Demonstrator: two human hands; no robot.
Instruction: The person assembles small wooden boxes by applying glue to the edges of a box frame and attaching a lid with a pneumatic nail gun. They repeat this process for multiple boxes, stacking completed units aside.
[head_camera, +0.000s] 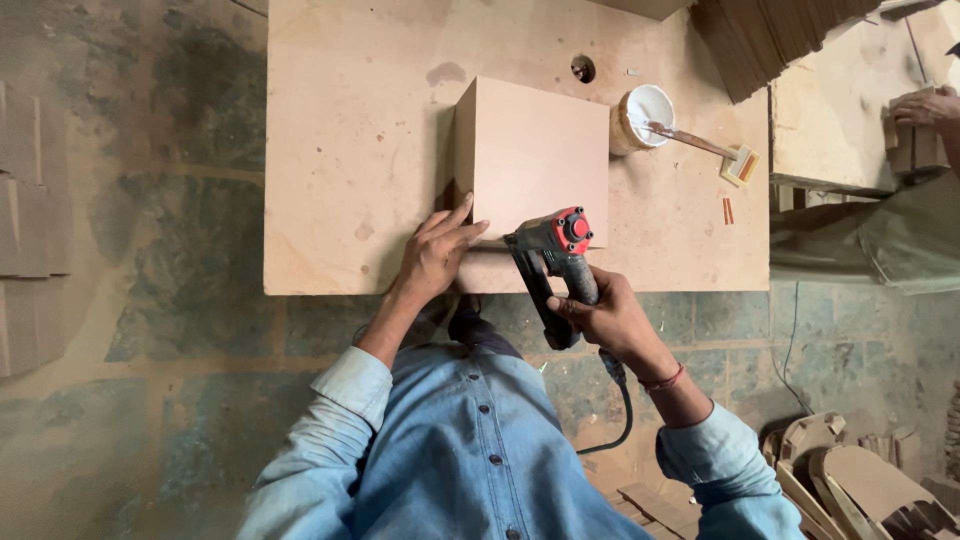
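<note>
The nail gun (556, 262) is clasped in the closed right grip (603, 318); the left grip (437, 255), fingers spread, presses the board box (532, 160), probably steadying it; the nose should be kept square, well apart from those fingers.

Left of box (530, 155) open board (340, 150); right, glue bowl (640, 115) crowds.

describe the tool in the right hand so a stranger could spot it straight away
Start at the big pale board serving as a worktop, and find the plain brown box standing on it. At the box's near edge, the right hand grips a nail gun. It is the only dark metal tool there, with a round red cap and a hose trailing below.
</note>
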